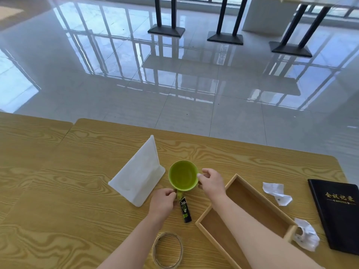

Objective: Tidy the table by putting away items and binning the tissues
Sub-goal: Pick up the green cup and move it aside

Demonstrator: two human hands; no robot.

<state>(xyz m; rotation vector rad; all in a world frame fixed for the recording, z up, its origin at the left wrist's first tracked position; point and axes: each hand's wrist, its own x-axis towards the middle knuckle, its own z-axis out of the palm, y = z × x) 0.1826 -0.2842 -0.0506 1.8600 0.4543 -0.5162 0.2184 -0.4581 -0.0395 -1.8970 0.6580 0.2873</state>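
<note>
A green cup [182, 175] stands empty on the wooden table [77, 191]. My left hand [164, 201] pinches its handle at the near side. My right hand [210, 182] grips the cup's right rim. A small black and green packet [185, 210] lies just below the cup. An empty wooden tray [272, 207] sits to the right, under my right forearm. Two crumpled white tissues lie beyond it, one [276, 193] by the tray's far side and one [307, 234] by its near right corner.
A white plastic stand [138, 173] stands left of the cup. A roll of clear tape [168, 250] lies near the front edge. A black notebook [338, 212] rests at the far right. Beyond the table's far edge is shiny tiled floor with table legs.
</note>
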